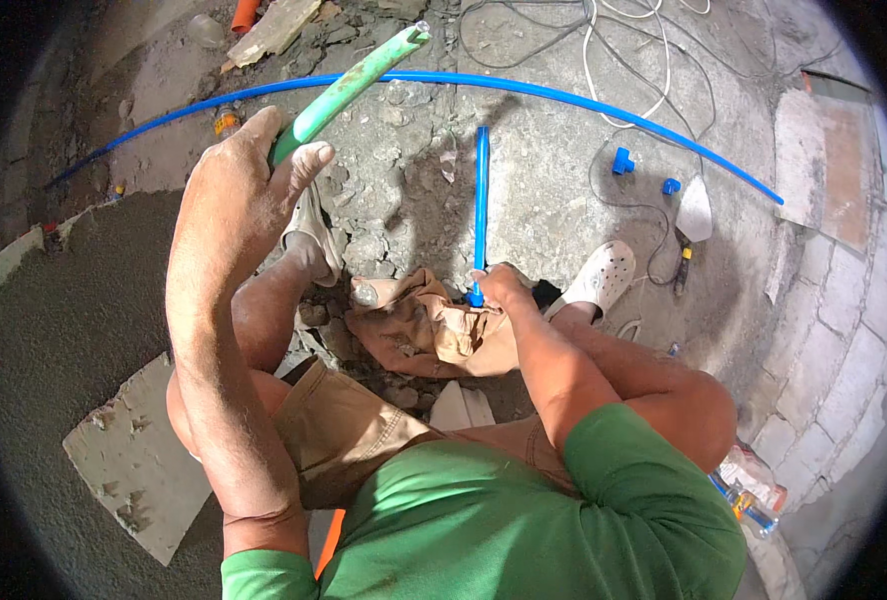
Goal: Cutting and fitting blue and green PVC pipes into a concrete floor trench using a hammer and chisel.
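My left hand (239,185) is raised at the left, wrapped round a dusty green pipe (359,85). The pipe slants up and to the right, with a ragged far end; its lower end is hidden in my hand. Lower down, between my feet, my right hand (504,285) is closed on the near end of a short, straight blue pipe (482,200). A small blue piece (476,299) shows at that end, just under my fingers. Crumpled brown cloth (404,320) lies right beneath it.
A long blue pipe (524,87) arches across the rubble-strewn floor ahead. To the right are a blue tee fitting (623,161), a smaller blue fitting (672,187), a trowel (695,212) and loose cables (589,60). A board (139,460) lies at the left.
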`<state>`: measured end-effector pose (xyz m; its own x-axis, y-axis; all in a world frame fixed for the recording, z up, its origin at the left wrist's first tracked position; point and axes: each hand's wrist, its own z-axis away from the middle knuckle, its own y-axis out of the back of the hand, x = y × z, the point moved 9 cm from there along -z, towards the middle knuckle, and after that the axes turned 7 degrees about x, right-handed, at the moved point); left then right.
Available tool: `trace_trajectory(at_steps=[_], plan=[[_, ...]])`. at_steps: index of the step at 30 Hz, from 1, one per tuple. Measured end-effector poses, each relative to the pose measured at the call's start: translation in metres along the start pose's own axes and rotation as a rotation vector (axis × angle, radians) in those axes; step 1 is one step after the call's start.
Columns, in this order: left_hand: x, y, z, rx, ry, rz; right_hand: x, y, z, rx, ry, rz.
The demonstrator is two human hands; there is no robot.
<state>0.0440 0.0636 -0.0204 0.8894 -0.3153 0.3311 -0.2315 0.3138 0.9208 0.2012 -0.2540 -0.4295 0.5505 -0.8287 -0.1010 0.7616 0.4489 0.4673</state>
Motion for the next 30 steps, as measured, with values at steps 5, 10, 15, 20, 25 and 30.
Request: trace_trajectory(at_steps=[5,10,15,20,25,30], plan=[[0.003,-0.002,0.000,0.010,0.006,0.039,0.008,-0.007,-0.018,0.144,0.061,0.024],[-0.001,0.000,0.004,0.014,0.013,-0.021,-0.017,0.010,0.020,-0.009,-0.005,0.006],[0.007,-0.001,0.001,0.004,0.009,0.002,-0.033,0.053,0.071,0.078,-0.062,-0.042],[0.011,-0.005,0.000,-0.018,0.019,-0.005,-0.007,0.012,0.032,0.076,-0.060,-0.143],[0.012,-0.005,0.001,0.013,0.031,0.018,-0.016,0.046,0.072,0.109,-0.097,-0.173],[0.009,-0.005,0.004,0.057,-0.013,0.043,-0.004,0.051,0.072,-0.022,-0.173,-0.271]])
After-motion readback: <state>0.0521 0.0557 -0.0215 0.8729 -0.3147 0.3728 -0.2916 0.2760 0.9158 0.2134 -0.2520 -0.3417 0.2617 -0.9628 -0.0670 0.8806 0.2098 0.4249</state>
